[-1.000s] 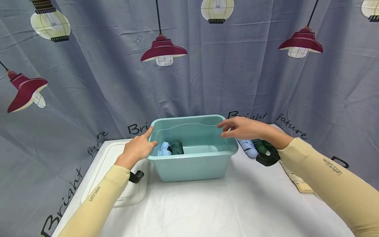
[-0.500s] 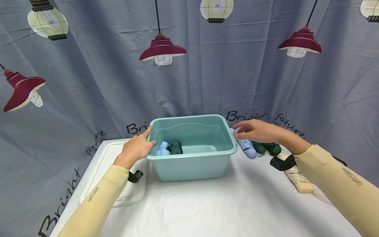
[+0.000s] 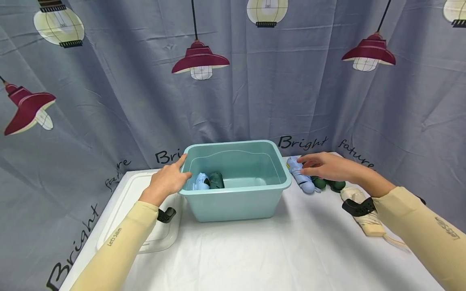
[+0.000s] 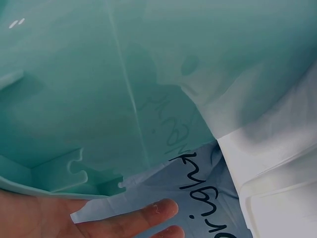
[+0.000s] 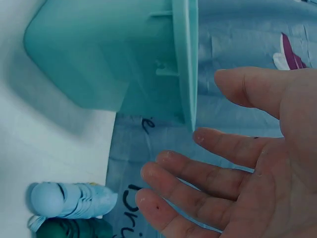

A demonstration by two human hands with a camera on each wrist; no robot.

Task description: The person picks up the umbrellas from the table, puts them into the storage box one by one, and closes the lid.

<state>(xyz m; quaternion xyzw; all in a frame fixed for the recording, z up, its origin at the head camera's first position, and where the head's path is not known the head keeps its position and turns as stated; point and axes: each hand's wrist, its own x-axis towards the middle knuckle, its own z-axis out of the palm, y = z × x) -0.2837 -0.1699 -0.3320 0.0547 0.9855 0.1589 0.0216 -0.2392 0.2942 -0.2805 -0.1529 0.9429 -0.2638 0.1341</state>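
Observation:
A teal plastic bin stands on the table. My left hand holds its left rim, thumb over the inside and other fingers outside, as the left wrist view shows. Inside the bin at the left are a light blue rolled bundle and a dark green one. My right hand, fingers loosely bent and holding nothing, hovers to the right of the bin. Close by it in the head view lies a light blue folded umbrella; the right wrist view shows it lower left. Dark green rolled bundles lie beside it, partly hidden.
On the right a beige folded umbrella with a strap lies partly behind my right wrist. A whitish lid lies flat to the left of the bin. A grey-blue curtain hangs behind the white-covered table.
My right hand has moved from over the bin's right rim outward to the right, beside the light blue umbrella. My left hand stays on the left rim.

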